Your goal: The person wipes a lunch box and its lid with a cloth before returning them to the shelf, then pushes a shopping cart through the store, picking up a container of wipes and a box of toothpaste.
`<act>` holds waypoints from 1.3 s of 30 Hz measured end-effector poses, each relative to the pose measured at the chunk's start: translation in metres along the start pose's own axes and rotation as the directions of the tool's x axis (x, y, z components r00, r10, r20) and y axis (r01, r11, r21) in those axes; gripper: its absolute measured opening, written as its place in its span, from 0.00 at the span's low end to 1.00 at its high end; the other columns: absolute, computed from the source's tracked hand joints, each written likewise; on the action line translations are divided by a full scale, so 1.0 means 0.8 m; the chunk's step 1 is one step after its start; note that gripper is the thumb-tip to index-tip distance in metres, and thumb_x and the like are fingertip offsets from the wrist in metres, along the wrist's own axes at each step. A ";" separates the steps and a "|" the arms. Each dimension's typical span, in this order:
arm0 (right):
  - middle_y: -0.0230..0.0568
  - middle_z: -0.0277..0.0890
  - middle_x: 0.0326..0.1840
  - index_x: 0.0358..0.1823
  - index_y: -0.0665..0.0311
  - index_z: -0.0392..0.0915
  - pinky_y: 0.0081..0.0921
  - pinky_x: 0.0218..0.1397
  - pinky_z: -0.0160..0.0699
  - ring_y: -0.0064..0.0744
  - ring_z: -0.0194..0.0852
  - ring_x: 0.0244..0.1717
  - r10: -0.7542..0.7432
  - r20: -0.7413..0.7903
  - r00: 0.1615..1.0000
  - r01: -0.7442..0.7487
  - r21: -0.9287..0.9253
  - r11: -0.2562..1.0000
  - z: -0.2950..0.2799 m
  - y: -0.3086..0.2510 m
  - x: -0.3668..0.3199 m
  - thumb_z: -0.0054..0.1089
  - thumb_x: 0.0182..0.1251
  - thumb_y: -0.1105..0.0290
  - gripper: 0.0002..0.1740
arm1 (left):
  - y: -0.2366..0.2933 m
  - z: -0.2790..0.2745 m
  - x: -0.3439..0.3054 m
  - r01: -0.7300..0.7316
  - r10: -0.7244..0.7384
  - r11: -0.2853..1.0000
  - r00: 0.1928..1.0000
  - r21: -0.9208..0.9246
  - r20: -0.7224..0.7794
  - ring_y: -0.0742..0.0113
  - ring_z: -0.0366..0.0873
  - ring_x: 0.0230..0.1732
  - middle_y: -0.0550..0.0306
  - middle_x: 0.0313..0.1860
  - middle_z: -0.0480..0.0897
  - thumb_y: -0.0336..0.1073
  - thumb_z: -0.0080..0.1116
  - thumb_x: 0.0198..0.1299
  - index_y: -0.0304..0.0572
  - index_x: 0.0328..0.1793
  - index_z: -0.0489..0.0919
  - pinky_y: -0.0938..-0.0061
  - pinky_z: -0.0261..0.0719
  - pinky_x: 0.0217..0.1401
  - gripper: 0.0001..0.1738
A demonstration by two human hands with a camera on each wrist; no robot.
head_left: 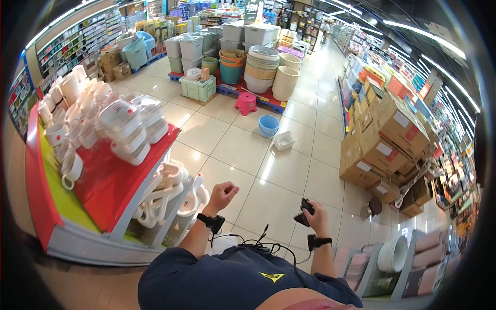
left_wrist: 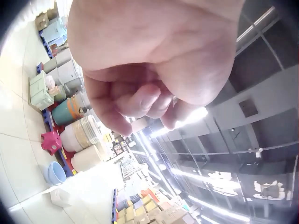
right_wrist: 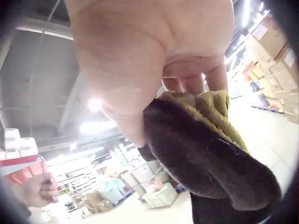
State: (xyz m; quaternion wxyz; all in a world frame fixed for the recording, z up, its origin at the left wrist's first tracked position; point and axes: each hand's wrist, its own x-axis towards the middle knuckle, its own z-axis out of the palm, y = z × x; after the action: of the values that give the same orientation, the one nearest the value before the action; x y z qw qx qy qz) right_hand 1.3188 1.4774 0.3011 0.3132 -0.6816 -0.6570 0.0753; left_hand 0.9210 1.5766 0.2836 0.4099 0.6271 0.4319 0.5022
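My left hand is raised beside the shelf at the left, its fingers loosely curled; I see nothing held in it. The left wrist view shows that hand from the palm side, fingertips bent inward. My right hand grips a dark cloth item in front of the body. In the right wrist view the dark fuzzy cloth, with a yellow-green side, hangs from the right hand, partly hidden by the palm and thumb.
A red display shelf with white containers stands at the left. On the tiled floor are a pink stool, a blue basin and a white basket. Cardboard boxes are stacked at the right; black cables hang before the torso.
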 end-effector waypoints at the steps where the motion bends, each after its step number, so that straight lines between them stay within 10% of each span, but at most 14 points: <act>1: 0.48 0.83 0.45 0.51 0.63 0.83 0.40 0.51 0.82 0.51 0.83 0.46 -0.046 0.021 0.999 0.045 0.039 0.998 0.013 -0.007 0.053 0.74 0.58 0.66 0.20 | -0.014 0.001 0.031 0.016 -0.016 0.999 1.000 0.032 -0.004 0.81 0.63 0.21 0.68 0.17 0.70 0.38 0.64 0.69 0.35 0.32 0.81 0.78 0.61 0.23 0.15; 11: 0.47 0.83 0.46 0.51 0.63 0.84 0.39 0.50 0.82 0.49 0.83 0.47 -0.087 0.168 0.982 0.074 0.082 0.994 0.160 0.018 0.404 0.74 0.59 0.65 0.19 | -0.171 0.011 0.407 0.054 -0.064 0.994 0.991 -0.090 -0.118 0.80 0.69 0.24 0.64 0.21 0.76 0.32 0.58 0.70 0.35 0.42 0.84 0.79 0.68 0.27 0.08; 18: 0.52 0.84 0.46 0.51 0.67 0.83 0.39 0.52 0.82 0.50 0.84 0.48 0.054 0.024 0.998 -0.056 0.095 0.994 0.203 0.077 0.603 0.74 0.58 0.66 0.21 | -0.200 -0.076 0.648 0.031 0.000 0.994 0.959 0.105 -0.284 0.73 0.78 0.27 0.58 0.26 0.83 0.30 0.58 0.67 0.37 0.42 0.86 0.76 0.77 0.33 0.07; 23: 0.52 0.84 0.46 0.48 0.67 0.83 0.41 0.51 0.82 0.50 0.85 0.45 0.001 0.152 0.988 -0.014 0.084 0.996 0.369 0.133 0.833 0.75 0.56 0.66 0.20 | -0.308 -0.193 0.762 0.113 -0.001 0.972 0.879 0.206 -0.477 0.72 0.80 0.32 0.57 0.32 0.85 0.31 0.63 0.63 0.39 0.42 0.86 0.74 0.80 0.36 0.05; 30: 0.52 0.83 0.45 0.50 0.67 0.83 0.39 0.53 0.80 0.50 0.82 0.48 -0.401 0.289 0.869 0.304 0.327 0.895 0.579 -0.030 1.172 0.74 0.58 0.67 0.20 | -0.369 -0.311 0.814 0.414 -0.115 0.881 0.654 0.227 -0.748 0.72 0.82 0.31 0.57 0.32 0.86 0.34 0.68 0.60 0.38 0.39 0.85 0.75 0.81 0.36 0.07; 34: 0.52 0.81 0.44 0.52 0.66 0.82 0.39 0.51 0.80 0.51 0.81 0.46 -0.758 0.322 0.568 0.550 0.537 0.640 0.668 -0.235 1.298 0.75 0.58 0.66 0.21 | -0.352 -0.348 0.845 0.463 -0.185 0.884 0.474 0.065 -0.861 0.72 0.82 0.32 0.58 0.33 0.86 0.37 0.71 0.60 0.37 0.39 0.84 0.74 0.81 0.36 0.11; 39: 0.42 0.82 0.48 0.57 0.66 0.81 0.27 0.42 0.83 0.34 0.84 0.42 -0.911 0.296 0.288 0.258 0.892 0.372 0.786 -0.476 1.337 0.72 0.65 0.69 0.20 | -0.379 -0.428 0.877 0.440 -0.236 0.898 0.478 -0.001 -0.846 0.70 0.84 0.40 0.57 0.43 0.87 0.40 0.74 0.58 0.39 0.49 0.83 0.73 0.83 0.42 0.18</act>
State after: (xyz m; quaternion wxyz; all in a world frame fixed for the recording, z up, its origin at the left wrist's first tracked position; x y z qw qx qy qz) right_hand 0.8068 2.6698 0.3336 0.2279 -0.0597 -0.8527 0.4662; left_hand 0.6307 2.3610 0.2441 0.1776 0.2575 0.7401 0.5954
